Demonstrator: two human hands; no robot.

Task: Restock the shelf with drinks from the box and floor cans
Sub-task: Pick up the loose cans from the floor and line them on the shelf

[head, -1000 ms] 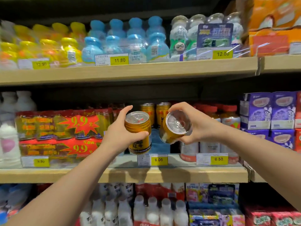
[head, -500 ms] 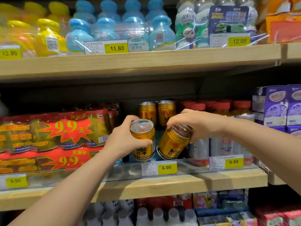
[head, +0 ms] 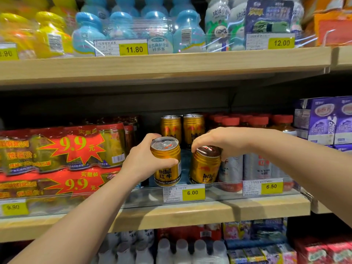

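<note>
My left hand (head: 142,161) grips a gold drink can (head: 167,164) round its side, upright at the front of the middle shelf (head: 266,207). My right hand (head: 213,140) holds a second gold can (head: 204,168) from above by its top; it leans slightly left, its base low behind the clear shelf rail. Two more gold cans (head: 182,128) stand further back in the same lane. Whether either held can touches the shelf floor is hidden by the rail.
Red-capped bottles and silver cans (head: 253,149) fill the lane to the right. Red and yellow wrapped multipacks (head: 62,149) sit on the left. The upper shelf board (head: 171,65) hangs close above. Purple cartons (head: 323,121) stand at far right.
Both hands have lowered and pushed their cans forward into the shelf lane. The right can has swung from tilted toward me to nearly upright. The view has moved closer.
</note>
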